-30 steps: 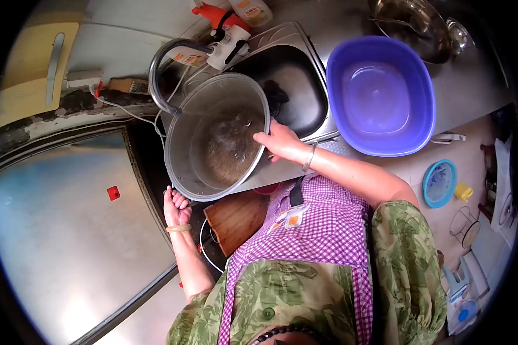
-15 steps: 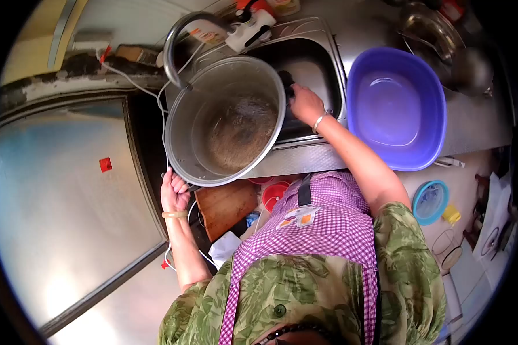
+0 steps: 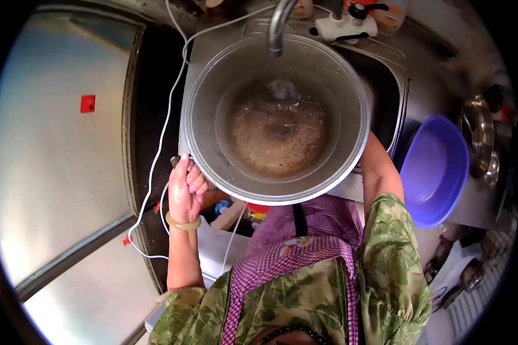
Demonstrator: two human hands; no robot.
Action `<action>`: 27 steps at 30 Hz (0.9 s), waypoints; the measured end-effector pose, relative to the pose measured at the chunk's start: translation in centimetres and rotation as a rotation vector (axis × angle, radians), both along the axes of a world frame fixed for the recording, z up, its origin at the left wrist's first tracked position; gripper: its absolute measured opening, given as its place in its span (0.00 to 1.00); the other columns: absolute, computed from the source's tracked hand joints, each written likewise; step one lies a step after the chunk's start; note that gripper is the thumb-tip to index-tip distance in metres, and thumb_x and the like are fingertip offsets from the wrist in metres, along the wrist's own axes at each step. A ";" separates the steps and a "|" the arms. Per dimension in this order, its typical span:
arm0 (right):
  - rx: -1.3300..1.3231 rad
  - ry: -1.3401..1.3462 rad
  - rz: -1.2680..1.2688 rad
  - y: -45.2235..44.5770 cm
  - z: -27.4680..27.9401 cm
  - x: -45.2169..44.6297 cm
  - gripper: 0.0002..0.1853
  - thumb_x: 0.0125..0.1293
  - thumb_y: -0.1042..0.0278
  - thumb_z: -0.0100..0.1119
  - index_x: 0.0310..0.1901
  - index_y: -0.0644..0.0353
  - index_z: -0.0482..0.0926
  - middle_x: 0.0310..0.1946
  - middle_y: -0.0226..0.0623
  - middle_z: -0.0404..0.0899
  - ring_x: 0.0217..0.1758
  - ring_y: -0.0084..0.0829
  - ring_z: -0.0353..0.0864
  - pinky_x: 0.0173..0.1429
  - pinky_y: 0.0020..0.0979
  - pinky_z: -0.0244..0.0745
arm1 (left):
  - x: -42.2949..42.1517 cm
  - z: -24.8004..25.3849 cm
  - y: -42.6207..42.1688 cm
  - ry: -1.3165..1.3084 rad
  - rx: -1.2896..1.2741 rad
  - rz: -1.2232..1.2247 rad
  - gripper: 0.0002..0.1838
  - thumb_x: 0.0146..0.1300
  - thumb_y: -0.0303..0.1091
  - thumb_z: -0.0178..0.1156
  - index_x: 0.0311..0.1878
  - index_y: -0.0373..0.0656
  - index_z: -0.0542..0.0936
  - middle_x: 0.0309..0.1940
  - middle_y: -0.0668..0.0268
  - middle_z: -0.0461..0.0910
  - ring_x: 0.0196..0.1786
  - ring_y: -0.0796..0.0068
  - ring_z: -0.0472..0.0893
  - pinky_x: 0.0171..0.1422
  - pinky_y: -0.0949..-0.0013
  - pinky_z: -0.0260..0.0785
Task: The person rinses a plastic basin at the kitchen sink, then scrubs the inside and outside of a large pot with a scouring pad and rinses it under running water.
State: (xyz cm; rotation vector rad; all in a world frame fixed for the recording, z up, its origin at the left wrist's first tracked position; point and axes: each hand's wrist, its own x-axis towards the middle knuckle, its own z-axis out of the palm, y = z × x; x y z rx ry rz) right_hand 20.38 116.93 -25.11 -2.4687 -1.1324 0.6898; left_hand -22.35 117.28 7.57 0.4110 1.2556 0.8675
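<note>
A large metal pot (image 3: 207, 126) with a little cloudy water in its bottom is tilted toward me beneath the curved faucet (image 3: 276, 34). My left hand (image 3: 188, 190) is closed around the handle at the pot's near left rim, its thumb up against the rim. On the right side only my forearm (image 3: 380, 172) shows. It reaches behind the pot, and the hand and fingers there are hidden by the pot's wall. Partly covered by the pot, the sink (image 3: 394, 86) lies behind and to the right.
A purple basin (image 3: 434, 172) stands tilted in view to the right of the sink. Metal bowls (image 3: 477, 135) are beyond it. A white cable (image 3: 164, 135) runs down the left side, past the refrigerator-like metal door (image 3: 69, 155). A white faucet fitting (image 3: 345, 27) is at the back.
The pot has shifted right and closer to me, beneath the faucet, and its water is stirred. My right hand, earlier at the pot's right handle, is now hidden behind it. The view has turned.
</note>
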 end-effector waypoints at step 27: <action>-0.016 -0.555 1.181 4.3 16.8 -13.1 0.21 0.57 0.74 0.57 0.55 0.55 0.73 0.57 0.49 0.66 0.53 0.51 0.74 0.53 0.44 0.78 | -2.0 -1.8 -1.7 -0.185 0.069 0.082 0.15 0.74 0.42 0.51 0.29 0.49 0.67 0.16 0.78 0.61 0.15 0.88 0.60 0.18 0.80 0.53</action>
